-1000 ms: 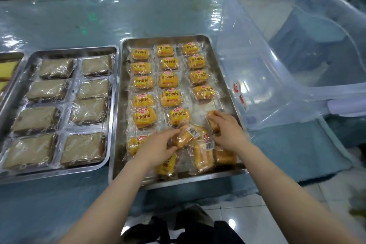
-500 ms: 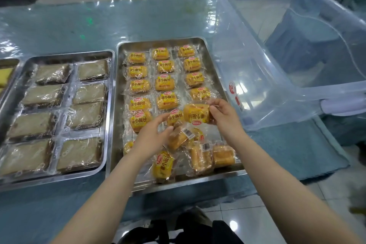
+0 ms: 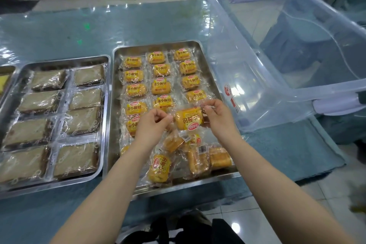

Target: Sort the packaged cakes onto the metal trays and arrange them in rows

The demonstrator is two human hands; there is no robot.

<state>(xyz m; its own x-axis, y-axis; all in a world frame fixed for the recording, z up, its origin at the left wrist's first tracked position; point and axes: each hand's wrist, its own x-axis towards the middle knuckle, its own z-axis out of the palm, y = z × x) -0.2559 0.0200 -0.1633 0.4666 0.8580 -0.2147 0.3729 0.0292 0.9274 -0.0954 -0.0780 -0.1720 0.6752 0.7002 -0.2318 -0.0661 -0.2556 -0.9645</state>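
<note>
Clear plastic storage bin, far right on the blue-covered table; beside it, metal tray with yellow packaged cakes in three rows and a loose heap at its near end; left of that, second metal tray with brown packaged cakes in two columns. One yellow cake packet, label upside down, over the tray's right column, pinched at its wrapper ends by left hand and right hand, fingers curled.
</note>
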